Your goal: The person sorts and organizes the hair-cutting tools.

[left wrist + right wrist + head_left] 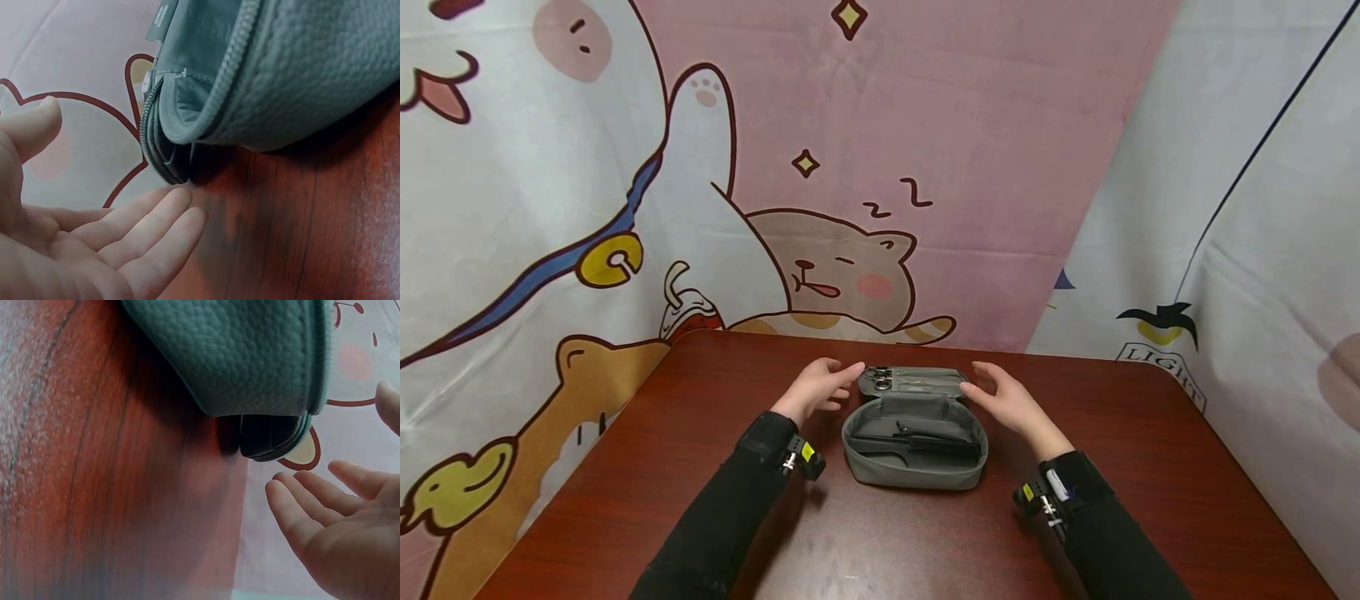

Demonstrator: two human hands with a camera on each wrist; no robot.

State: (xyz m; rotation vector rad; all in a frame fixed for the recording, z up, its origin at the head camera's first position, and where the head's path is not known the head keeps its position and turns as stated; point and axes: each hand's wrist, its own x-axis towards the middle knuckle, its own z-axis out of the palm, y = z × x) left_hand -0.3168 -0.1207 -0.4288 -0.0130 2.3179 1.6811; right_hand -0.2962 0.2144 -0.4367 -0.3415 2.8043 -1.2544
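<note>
A grey-green zippered case [917, 477] with a pebbled surface sits unzipped on the table, its lid [917, 372] folded back away from me. Scissors [877, 379] with metal finger rings and slim metal tools [928, 381] are tucked into the lid. Black items, one shaped like a comb [880, 447], lie in the main compartment. My left hand [820, 389] is at the lid's left end, fingers extended; contact with the lid edge [164, 147] is hard to tell. At the right end, my right hand [1006, 402] has loosely spread fingers [294, 515] beside the lid.
The case stands on a reddish-brown wooden table [700, 433]. Behind the table hangs a cloth [985, 167] printed with cartoon animals, reaching round both sides. Each black sleeve carries a small wrist-mounted camera [805, 458].
</note>
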